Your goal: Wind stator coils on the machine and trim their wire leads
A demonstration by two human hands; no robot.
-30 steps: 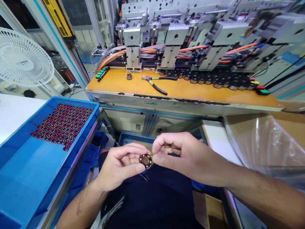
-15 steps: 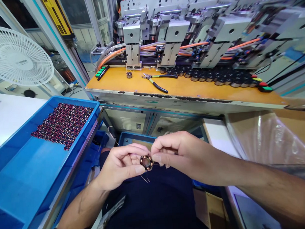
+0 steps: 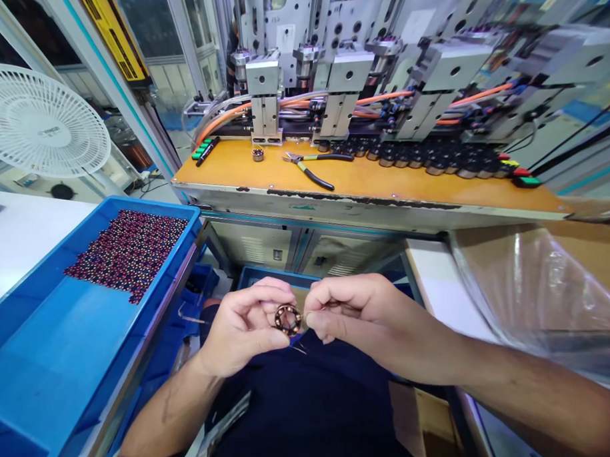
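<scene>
My left hand is closed on a small ring-shaped motor stator, gripping its left side between thumb and fingers. Copper windings show around its open centre, which faces up toward me. Thin wire ends stick out below it. Just to the right, my right hand is pinched shut at a thin wire coming off the stator's right side; the fingertips hide most of that wire. Both hands are held up in front of my dark clothing, above the lap.
A blue tray at left holds many small stators. On the orange bench lie pliers, a single stator, a marker and a row of dark cylindrical parts. Behind stands a machine; a fan is at left.
My right hand has drawn slightly away from the stator, opening a small gap with wire across it. The stator has shifted a little left and up in view. The camera has tilted slightly upward.
</scene>
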